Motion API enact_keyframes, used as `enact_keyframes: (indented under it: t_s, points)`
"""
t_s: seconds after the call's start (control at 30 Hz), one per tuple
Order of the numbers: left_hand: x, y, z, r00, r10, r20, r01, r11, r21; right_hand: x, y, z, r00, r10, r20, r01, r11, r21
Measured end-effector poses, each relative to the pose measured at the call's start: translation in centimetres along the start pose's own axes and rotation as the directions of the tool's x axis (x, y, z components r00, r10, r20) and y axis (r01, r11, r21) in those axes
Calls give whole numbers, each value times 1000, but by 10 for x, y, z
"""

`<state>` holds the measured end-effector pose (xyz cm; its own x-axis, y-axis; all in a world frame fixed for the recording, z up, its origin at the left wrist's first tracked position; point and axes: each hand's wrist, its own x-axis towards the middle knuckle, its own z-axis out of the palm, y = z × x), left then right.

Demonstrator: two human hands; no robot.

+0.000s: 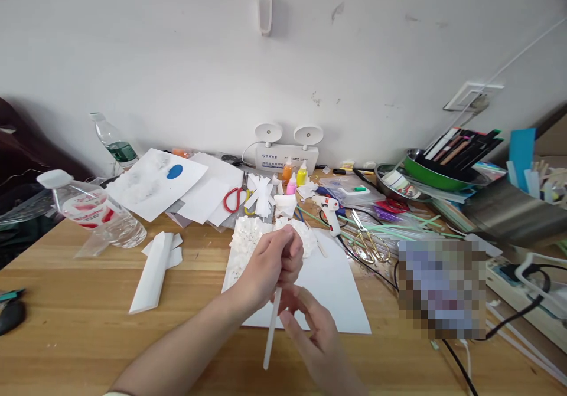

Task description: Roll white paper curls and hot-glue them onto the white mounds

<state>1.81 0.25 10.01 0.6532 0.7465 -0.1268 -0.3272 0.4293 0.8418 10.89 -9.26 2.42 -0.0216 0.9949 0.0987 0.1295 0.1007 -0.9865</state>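
My left hand [272, 263] is closed in a fist round the upper end of a thin white rolled paper stick [271, 332], which hangs down toward me. My right hand [312, 328] sits just below and to the right, its fingers pinched against the stick's middle. Both hands hover over a white sheet of paper [336, 290] on the wooden table [80, 325]. Behind the left hand lies a lumpy white paper flower piece [245, 245].
A folded white paper strip [153, 272] and a tipped plastic bottle [95, 213] lie left. Red-handled scissors [233, 198], paint bottles [295, 177], a glue gun [330, 210] and gold scissors [370, 242] sit behind. Bowls and trays crowd the right, with cables near the edge.
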Motion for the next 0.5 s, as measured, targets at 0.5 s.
enact_keyframes:
  t_s: [0.5]
  points:
    - [-1, -6, 7, 992, 67, 108, -33, 955, -293, -4, 5, -12, 744, -666, -59, 607, 710, -358]
